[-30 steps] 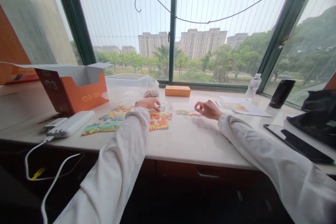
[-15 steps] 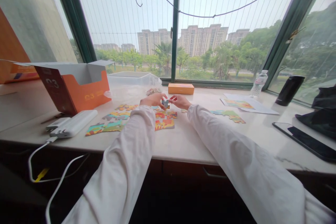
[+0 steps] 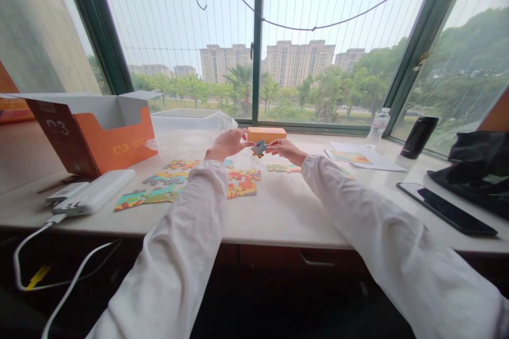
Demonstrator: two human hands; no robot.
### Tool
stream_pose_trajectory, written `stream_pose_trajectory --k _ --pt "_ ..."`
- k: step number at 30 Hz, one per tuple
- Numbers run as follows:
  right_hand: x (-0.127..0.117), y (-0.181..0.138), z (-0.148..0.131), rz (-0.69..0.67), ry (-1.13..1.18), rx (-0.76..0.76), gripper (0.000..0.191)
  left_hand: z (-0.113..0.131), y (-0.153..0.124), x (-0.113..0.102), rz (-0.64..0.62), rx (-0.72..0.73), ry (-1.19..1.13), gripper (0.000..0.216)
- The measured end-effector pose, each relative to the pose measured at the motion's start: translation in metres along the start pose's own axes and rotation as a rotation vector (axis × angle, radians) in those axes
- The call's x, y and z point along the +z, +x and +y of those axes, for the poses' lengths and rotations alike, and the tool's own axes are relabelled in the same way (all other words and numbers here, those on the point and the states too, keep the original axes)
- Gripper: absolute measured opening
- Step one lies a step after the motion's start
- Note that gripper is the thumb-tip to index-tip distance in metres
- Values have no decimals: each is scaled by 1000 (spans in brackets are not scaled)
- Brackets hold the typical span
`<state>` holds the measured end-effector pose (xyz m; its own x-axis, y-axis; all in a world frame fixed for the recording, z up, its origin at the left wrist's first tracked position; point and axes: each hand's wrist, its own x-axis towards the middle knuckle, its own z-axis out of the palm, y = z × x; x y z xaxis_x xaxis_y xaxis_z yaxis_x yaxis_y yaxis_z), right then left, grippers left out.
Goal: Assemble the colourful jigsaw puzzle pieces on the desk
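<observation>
Both my hands meet above the counter point(image 3: 278, 212) and pinch one small puzzle piece point(image 3: 260, 148) between them. My left hand point(image 3: 228, 144) grips its left side and my right hand point(image 3: 284, 149) its right side, a little above the surface. Below them lies a partly joined colourful jigsaw point(image 3: 238, 185), with more joined sections point(image 3: 155, 190) to the left. A few loose pieces point(image 3: 283, 168) rest just right of the jigsaw, under my right wrist. White sleeves cover both arms.
An open orange box point(image 3: 99, 130) stands at the left, a white power bank point(image 3: 93, 197) with cables in front of it. A clear plastic tub point(image 3: 186, 119), a small orange box point(image 3: 267, 133), a printed sheet point(image 3: 350, 158), a water bottle point(image 3: 377, 127), a black cup point(image 3: 417, 136) and a phone point(image 3: 445, 209) lie around.
A second ago my hands were apart on the counter. They came together over the jigsaw around one small piece and now hold it slightly higher and tilted.
</observation>
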<state>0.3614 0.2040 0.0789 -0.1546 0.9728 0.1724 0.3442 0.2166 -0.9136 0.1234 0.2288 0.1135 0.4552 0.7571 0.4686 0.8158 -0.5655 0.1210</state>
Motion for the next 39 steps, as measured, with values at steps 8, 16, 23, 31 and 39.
stream_pose_trajectory --k 8,16,23,31,39 --pt "-113 -63 19 72 -30 25 39 46 -2 10 38 49 62 42" --pt "-197 -102 66 65 5 147 50 134 -10 29 -105 310 93 42" --pt "-200 -106 61 -128 79 203 39 161 -17 33 -100 353 70 37" --pt "-200 -110 60 -245 153 253 29 200 9 60 -123 265 66 71" --pt "-205 -116 61 -350 161 250 34 219 14 83 -19 269 -86 41"
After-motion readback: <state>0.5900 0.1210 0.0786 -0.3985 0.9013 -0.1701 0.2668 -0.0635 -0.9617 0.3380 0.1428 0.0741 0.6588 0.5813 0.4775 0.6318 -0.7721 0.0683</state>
